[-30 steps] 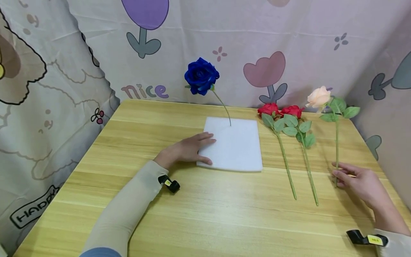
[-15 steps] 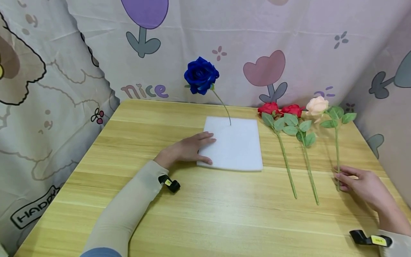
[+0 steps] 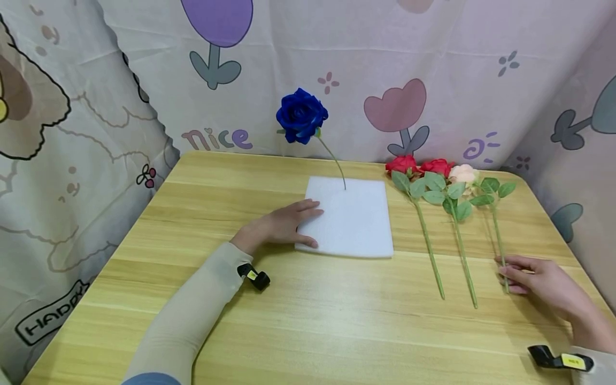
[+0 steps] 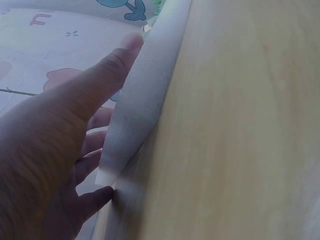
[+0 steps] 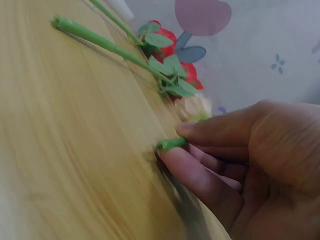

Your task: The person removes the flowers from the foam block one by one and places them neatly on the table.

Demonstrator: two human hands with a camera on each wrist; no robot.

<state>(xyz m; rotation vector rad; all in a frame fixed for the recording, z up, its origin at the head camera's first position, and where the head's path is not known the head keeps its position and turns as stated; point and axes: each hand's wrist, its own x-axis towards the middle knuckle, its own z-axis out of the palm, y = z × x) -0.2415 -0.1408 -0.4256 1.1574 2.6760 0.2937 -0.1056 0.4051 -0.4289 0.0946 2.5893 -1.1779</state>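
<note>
My left hand [image 3: 284, 222] rests with fingers spread on the left part of a white foam board [image 3: 356, 224] lying on the table. In the left wrist view, its thumb and fingers lie along the side of the board. An artificial blue rose [image 3: 301, 116] stands in the board near its back edge, its thin stem leaning left. At the right, my right hand [image 3: 541, 278] pinches the lower stem of a peach rose [image 3: 464, 175] between thumb and fingers. The right wrist view shows the green stem end [image 5: 172, 144] poking out past the fingertips. Its bloom lies low, beside the red ones.
Two red roses, one [image 3: 402, 164] left of the other [image 3: 438, 167], lie between the board and the peach rose, stems toward the front. The wooden table [image 3: 337, 321] backs onto a printed cloth [image 3: 289, 53], with more cloth at both sides.
The peach rose has come down toward the table, its bloom shifting left to beside the red roses. My right hand has lowered slightly toward me. The left hand stays put on the board.
</note>
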